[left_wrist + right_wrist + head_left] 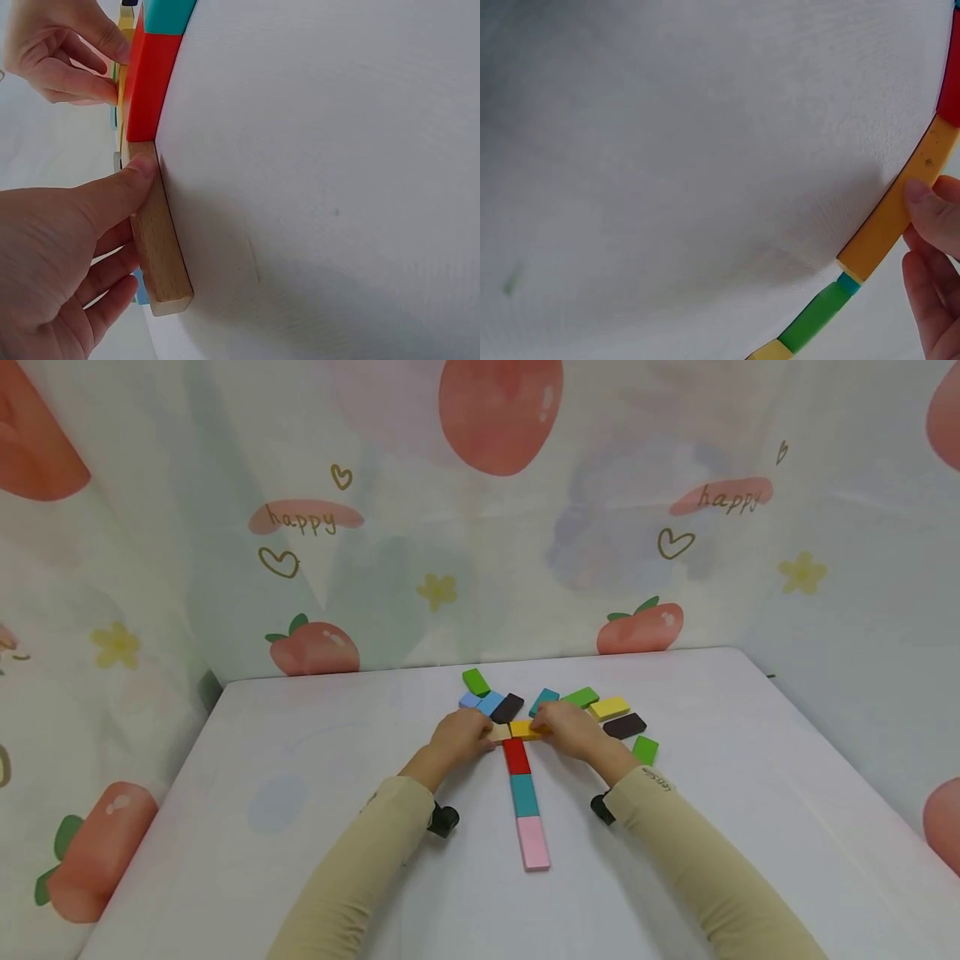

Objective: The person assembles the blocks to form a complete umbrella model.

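1. My left hand [459, 733] pinches a plain wooden block [163, 244], thumb pressed on its near side and fingers bent behind it; the block lies on the table, one end at the head of a red block [517, 757].
2. My right hand [573, 731] grips an orange-yellow block [889, 217] between thumb and fingers, its inner end also meeting the red block's head.
3. Both my arms reach forward in beige sleeves [352, 868], angled inward so the hands face each other just apart; a black device [443, 821] shows beneath my left wrist.
4. Between my forearms, the red block, a teal block [524, 796] and a pink block [533, 843] run end to end toward me.
5. Beyond my left hand lie blue, green and dark blocks; around my right, a dark block [625, 726], a bright yellow block [610, 707] and more green and teal ones.
6. The white table [300, 860] meets a pastel backdrop [480, 627] printed with red fruit, yellow flowers, hearts and the word "happy."
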`<state>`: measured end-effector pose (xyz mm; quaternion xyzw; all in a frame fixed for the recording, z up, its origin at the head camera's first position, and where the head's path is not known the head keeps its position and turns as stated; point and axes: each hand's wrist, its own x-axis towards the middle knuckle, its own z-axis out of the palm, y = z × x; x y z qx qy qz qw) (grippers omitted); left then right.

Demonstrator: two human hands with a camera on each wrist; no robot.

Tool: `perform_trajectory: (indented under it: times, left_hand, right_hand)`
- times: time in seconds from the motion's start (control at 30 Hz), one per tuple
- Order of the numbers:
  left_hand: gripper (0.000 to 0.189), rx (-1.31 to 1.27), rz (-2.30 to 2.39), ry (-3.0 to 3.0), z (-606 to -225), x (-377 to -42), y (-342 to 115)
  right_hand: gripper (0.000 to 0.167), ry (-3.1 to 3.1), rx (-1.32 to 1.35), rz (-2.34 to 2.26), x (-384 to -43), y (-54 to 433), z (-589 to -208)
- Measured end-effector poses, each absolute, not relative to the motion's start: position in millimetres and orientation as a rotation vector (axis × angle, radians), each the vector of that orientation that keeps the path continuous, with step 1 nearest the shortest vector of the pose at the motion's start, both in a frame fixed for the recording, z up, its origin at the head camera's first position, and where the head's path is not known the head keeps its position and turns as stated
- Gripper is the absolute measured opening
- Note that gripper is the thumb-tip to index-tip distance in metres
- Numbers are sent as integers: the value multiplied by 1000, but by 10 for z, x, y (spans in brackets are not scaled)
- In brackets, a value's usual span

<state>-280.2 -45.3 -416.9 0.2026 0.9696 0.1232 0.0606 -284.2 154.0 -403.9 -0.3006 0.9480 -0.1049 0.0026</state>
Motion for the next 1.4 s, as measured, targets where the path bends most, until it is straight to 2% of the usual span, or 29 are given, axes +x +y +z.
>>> perform_trajectory:
  times: [0.3,0.97,1.4]
  left_hand:
    - [29,605,370,2919,-4182,-2827,-416]
    - [20,664,258,2956,-4169,-2817,-438]
    - [24,646,227,2982,-4209,-2828,-416]
  right_hand:
    - [21,2974,-931,-313,-2845,1561,-4045]
    - [19,2983,-944,-300,-2825,1532,-4021]
    - [19,2975,-903,-290,-2817,1505,-4036]
